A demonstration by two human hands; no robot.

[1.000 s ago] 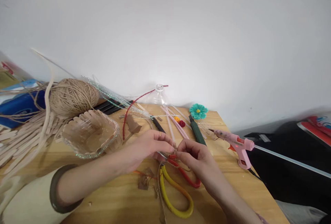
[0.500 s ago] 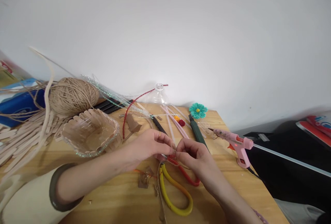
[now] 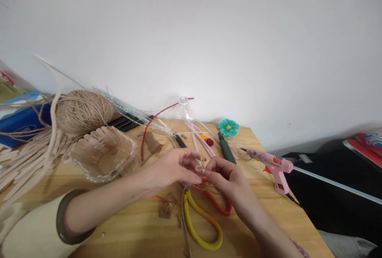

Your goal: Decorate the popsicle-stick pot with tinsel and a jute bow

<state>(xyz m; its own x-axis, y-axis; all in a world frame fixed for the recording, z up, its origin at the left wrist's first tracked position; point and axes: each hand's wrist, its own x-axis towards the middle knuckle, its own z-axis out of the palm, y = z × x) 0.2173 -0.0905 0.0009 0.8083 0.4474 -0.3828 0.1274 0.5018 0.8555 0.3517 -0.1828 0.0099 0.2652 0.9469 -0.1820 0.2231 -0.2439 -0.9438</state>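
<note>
Light-brown wooden desk, one. Scissors with yellow and red loop handles, near side, partly under the hands. Left hand: grip parted, thumb and forefinger apart. Right hand: grip pinched on thin tan twine loop, which sits between both hands.
</note>
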